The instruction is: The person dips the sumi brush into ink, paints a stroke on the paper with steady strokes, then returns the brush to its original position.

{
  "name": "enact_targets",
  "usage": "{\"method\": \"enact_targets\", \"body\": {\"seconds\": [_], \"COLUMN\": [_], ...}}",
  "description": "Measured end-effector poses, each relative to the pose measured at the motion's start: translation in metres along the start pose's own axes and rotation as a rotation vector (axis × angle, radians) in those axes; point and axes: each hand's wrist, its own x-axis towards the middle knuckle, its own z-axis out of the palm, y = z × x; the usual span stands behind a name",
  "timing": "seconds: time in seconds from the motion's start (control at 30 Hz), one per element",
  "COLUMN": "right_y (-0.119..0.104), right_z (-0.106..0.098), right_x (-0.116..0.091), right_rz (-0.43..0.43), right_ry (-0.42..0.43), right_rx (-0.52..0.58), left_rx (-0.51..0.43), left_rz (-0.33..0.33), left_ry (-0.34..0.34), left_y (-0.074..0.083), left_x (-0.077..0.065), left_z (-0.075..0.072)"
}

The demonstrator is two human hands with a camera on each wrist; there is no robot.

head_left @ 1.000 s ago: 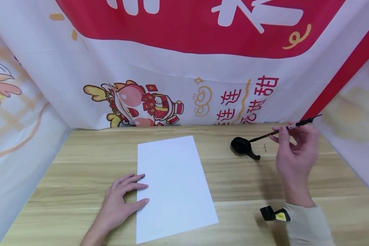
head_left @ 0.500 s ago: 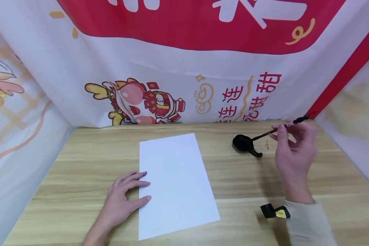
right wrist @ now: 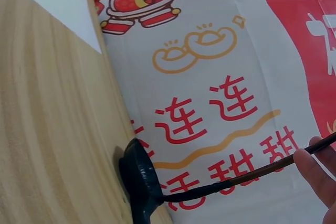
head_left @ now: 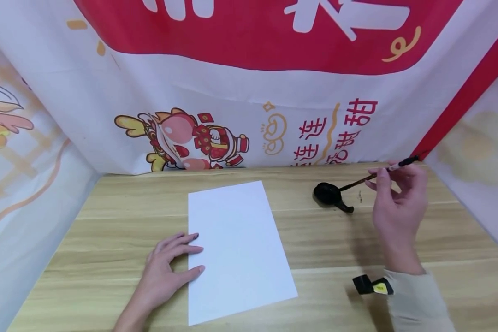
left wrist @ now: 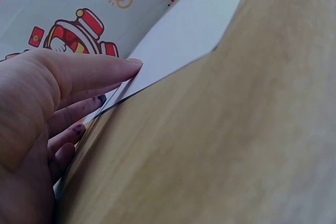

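In the head view my left hand (head_left: 168, 267) rests with its thumb and fingertips on the left edge of a blank white sheet of paper (head_left: 236, 249). Dark smudges mark some of its fingertips in the left wrist view. On the right, my right hand (head_left: 400, 210) pinches a thin ink brush (head_left: 358, 180) between thumb and fingers, its shaft slanting down to the left. The brush's dark tip is right at the rim of a small black dish with a curved handle (head_left: 327, 194). In the right wrist view the bristles (right wrist: 194, 192) look black, close against the dish (right wrist: 140, 174).
The wooden table (head_left: 120, 221) ends at a printed cloth backdrop (head_left: 216, 83) with red and white patterns. Small dark marks (head_left: 359, 197) lie on the wood beside the dish. A black device with a yellow label (head_left: 375, 286) sits at the right sleeve.
My right hand and the brush have shifted slightly left, with the brush tip staying at the dish's rim. The left hand stays on the paper's edge.
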Motion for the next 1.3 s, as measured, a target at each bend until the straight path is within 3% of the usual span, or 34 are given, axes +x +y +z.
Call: {"method": "enact_targets", "body": {"seconds": [0.27, 0.5, 0.93, 1.07, 1.3], "right_y": [-0.002, -0.001, -0.01, -0.018, -0.033], "right_z": [0.0, 0.003, -0.004, 0.0, 0.014], "right_x": [0.001, 0.0, 0.002, 0.001, -0.004], "right_rz": [0.006, 0.096, 0.132, 0.15, 0.168], "right_ry": [-0.005, 0.017, 0.063, 0.057, 0.014], "right_rx": [-0.019, -0.036, -0.006, 0.071, 0.338], "left_rx": [0.005, 0.01, 0.008, 0.004, 0.006], "left_rz": [-0.023, -0.017, -0.018, -0.001, 0.075], "left_ry": [-0.012, -0.005, -0.023, -0.029, -0.025], "left_y": [0.001, 0.001, 0.002, 0.002, 0.001], "left_x": [0.0, -0.002, 0.0, 0.0, -0.002], "left_z": [0.001, -0.002, -0.002, -0.002, 0.0]}}
